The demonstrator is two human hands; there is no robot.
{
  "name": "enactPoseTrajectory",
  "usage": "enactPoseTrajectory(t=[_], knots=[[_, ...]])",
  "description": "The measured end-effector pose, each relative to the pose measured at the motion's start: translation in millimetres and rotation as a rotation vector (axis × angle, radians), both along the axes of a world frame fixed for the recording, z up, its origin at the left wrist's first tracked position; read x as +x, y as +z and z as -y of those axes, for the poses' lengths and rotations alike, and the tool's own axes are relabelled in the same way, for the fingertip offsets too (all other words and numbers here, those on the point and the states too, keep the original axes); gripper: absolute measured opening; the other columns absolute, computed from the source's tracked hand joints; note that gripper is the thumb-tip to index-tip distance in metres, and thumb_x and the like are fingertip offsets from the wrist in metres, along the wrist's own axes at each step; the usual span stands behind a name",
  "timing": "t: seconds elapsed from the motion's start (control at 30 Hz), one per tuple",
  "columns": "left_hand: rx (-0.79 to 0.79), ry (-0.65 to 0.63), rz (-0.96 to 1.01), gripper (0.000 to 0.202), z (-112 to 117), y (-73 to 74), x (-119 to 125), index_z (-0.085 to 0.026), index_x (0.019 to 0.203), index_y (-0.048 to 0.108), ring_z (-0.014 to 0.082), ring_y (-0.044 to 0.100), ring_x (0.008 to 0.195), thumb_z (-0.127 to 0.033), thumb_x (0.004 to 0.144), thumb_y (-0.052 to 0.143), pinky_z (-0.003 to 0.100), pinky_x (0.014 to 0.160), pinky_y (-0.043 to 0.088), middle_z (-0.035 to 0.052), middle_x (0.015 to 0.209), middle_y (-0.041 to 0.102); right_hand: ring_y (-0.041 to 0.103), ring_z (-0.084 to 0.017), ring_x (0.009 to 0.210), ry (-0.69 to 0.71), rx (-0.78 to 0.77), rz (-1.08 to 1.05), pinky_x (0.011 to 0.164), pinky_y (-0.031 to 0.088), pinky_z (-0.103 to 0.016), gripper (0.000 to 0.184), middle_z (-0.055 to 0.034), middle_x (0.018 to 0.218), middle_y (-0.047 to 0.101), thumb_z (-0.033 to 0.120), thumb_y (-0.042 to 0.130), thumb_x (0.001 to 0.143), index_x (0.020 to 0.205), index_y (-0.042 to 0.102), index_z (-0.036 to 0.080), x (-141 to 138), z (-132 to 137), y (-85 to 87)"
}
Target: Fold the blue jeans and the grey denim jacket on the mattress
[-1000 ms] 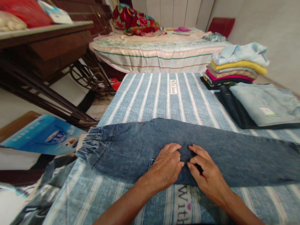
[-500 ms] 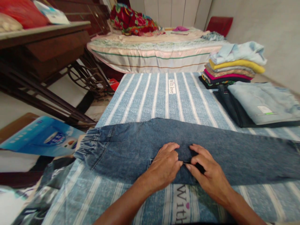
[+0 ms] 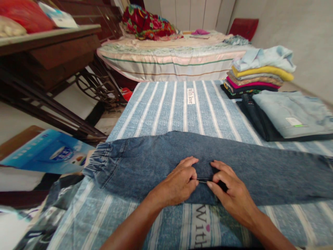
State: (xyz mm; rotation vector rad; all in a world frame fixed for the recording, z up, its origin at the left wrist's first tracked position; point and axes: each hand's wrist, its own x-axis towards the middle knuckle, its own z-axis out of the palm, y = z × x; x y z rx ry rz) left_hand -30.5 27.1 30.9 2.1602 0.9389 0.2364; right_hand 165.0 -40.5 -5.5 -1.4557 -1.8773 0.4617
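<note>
Pinching a pale stitched edge [image 3: 203, 181] on the elastic-waist denim trousers [image 3: 151, 156], both hands are working close together. On the left hand [image 3: 179, 184], thumb and forefinger are clamping the edge's left end; on the right hand [image 3: 232, 188], thumb and forefinger are meeting its right end, though whether they are gripping or only resting, cannot tell. Remaining fingertips are resting on the denim. Trousers are lying crosswise on the near part of the striped cover [image 3: 161, 114], gathered waistband [image 3: 97, 159] facing left. Handling note: both thumbs should be drawing evenly outward along the edge, with the free fingertips pressing the cloth flat so no crease is forming. Count: one pair of trousers under two hands; one stack of folded garments [image 3: 256, 78], showing roughly seven layers; nearer, one light-blue denim garment [image 3: 291, 107] lying over one dark garment [image 3: 256, 121].
</note>
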Motion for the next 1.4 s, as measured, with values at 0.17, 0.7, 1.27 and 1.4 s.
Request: enactPoseTrajectory(t=[0.17,0.7,1.27,1.4], knots=[[-0.010,0.008,0.007,0.009,0.0,0.3,-0.3,-0.017,0.075,0.054,0.0236,0.026,0.138,-0.011,0.081,0.051,0.043,0.108,0.031,0.0135,0.140,0.044,0.045,-0.023,0.121,0.013,-0.041,-0.048,0.100,0.040,-0.046,0.013,-0.0096,0.116,0.058,0.024,0.052,0.088,0.075,0.052,0.021,0.1,-1.0,-0.2],[0.166,0.043,-0.073,0.014,11.0,-5.8,4.6,-0.018,0.074,0.044,0.0257,0.020,0.139,-0.015,0.087,0.044,0.047,0.111,0.029,0.0199,0.139,0.040,0.045,-0.024,0.120,-0.015,-0.092,-0.062,0.101,0.037,-0.046,0.018,-0.0102,0.116,0.057,0.025,0.049,0.089,0.072,0.053,0.021,-0.5,-4.7,-3.6],[0.535,-0.018,0.084,0.017,21.2,-13.5,1.6,-0.015,0.082,0.056,0.0249,0.036,0.131,-0.006,0.086,0.042,0.044,0.105,0.040,0.0135,0.123,0.055,0.048,-0.023,0.115,-0.038,-0.102,-0.069,0.098,0.039,-0.044,0.021,-0.0100,0.114,0.058,0.025,0.050,0.087,0.066,0.051,0.021,-1.2,-7.9,-5.0],[0.645,-0.070,0.109,0.019,32.7,-6.7,4.8,-0.013,0.085,0.058,0.0215,0.048,0.119,-0.006,0.087,0.040,0.038,0.105,0.040,0.0113,0.110,0.061,0.049,-0.023,0.115,-0.037,-0.103,-0.070,0.098,0.039,-0.043,0.022,-0.0101,0.112,0.059,0.024,0.050,0.086,0.065,0.051,0.021,-1.2,-8.6,-4.2]])
